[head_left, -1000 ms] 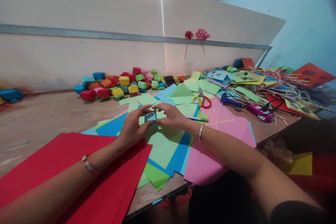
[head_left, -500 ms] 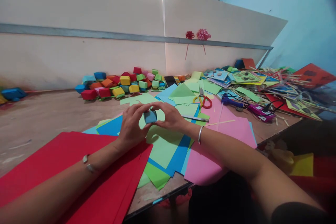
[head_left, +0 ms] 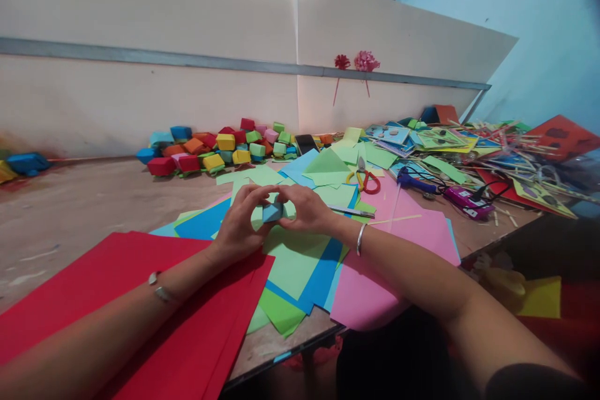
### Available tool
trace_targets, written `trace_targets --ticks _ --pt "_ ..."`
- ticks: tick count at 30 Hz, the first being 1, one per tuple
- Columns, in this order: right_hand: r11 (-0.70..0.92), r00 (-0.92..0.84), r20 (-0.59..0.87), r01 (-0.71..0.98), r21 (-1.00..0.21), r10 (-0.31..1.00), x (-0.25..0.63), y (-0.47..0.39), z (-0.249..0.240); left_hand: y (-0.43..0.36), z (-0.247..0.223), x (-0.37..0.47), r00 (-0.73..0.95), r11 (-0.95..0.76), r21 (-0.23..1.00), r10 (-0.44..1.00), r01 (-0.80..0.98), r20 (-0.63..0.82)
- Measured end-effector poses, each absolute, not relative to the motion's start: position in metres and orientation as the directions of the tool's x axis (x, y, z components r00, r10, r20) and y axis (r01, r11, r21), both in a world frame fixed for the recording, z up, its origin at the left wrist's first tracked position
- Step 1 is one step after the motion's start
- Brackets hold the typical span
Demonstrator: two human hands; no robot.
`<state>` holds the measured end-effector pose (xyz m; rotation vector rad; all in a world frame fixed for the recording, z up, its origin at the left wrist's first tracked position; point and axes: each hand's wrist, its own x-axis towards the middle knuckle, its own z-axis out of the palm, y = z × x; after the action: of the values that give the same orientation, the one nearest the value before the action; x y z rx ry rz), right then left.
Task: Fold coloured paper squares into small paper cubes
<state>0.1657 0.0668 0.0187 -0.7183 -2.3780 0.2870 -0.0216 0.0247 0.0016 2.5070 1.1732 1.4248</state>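
Pale boards (head_left: 210,6) stand behind a brown table (head_left: 94,190) in the head view, two paper flowers (head_left: 367,61) up at their rail, beyond the scissors (head_left: 361,173), and what a spread of colour down here! Over to your hands, nearer to you than those scissors and off to their left: your left hand (head_left: 241,225) curls round in a narrow pinch on a small blue paper block (head_left: 272,212), and your right hand (head_left: 307,209) comes in at the other side, thumb and fingers narrow on it too. So there's the block, between your fingertips, left of the scissors and on your side of them, above light green sheets (head_left: 295,262); whether it touches them, I can't tell. Just short of the scissors lies a slim metal tool (head_left: 351,211), with pink sheets (head_left: 389,262) reaching nearer to you. Right of the scissors, a blue corded tool (head_left: 417,183)! Left of them and further back, a heap of coloured paper blocks (head_left: 225,142); well left and nearer you, big red sheets (head_left: 187,312) under your left forearm.
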Motion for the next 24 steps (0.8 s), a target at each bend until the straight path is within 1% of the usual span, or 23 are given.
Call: trace_targets --ticks 2,5,8,9,11,12,14,16,19,21,24 --pt "0.797 -0.621 0.507 0.393 -0.458 0.598 0.167 0.065 0.022 0.026 0.002 -0.022 0.279 -0.717 0.367 0.610 0.593 0.741" --pt "0.667 -0.531 0.451 0.337 -0.664 0.717 0.169 0.064 0.028 0.026 0.004 -0.022 0.282 -0.707 0.334 0.602 0.624 0.747" --pt "0.449 -0.494 0.290 0.239 -0.861 0.820 0.170 0.064 0.031 0.026 0.003 -0.021 0.296 -0.693 0.338 0.624 0.637 0.723" --pt "0.381 -0.508 0.236 0.203 -0.902 0.828 0.170 0.065 0.032 0.026 0.003 -0.021 0.286 -0.684 0.352 0.636 0.639 0.716" --pt "0.294 -0.546 0.164 0.159 -0.942 0.822 0.171 0.066 0.033 0.026 0.001 -0.021 0.248 -0.656 0.399 0.669 0.641 0.701" --pt "0.287 -0.552 0.154 0.161 -0.944 0.819 0.172 0.066 0.034 0.027 0.001 -0.021 0.228 -0.640 0.433 0.691 0.635 0.686" --pt "0.362 -0.536 0.202 0.213 -0.907 0.820 0.173 0.067 0.036 0.029 -0.001 -0.022 0.180 -0.603 0.514 0.738 0.610 0.651" --pt "0.507 -0.518 0.311 0.294 -0.810 0.797 0.175 0.067 0.038 0.031 -0.002 -0.023 0.116 -0.553 0.602 0.784 0.577 0.609" --pt "0.683 -0.534 0.452 0.392 -0.616 0.715 0.174 0.065 0.038 0.035 -0.002 -0.023 0.023 -0.489 0.700 0.827 0.521 0.561" --pt "0.725 -0.550 0.478 0.448 -0.523 0.685 0.170 0.063 0.035 0.036 -0.003 -0.023 -0.002 -0.471 0.734 0.841 0.489 0.541" --pt "0.713 -0.554 0.450 0.516 -0.475 0.700 0.164 0.059 0.028 0.036 -0.003 -0.023 0.010 -0.462 0.744 0.852 0.483 0.523"
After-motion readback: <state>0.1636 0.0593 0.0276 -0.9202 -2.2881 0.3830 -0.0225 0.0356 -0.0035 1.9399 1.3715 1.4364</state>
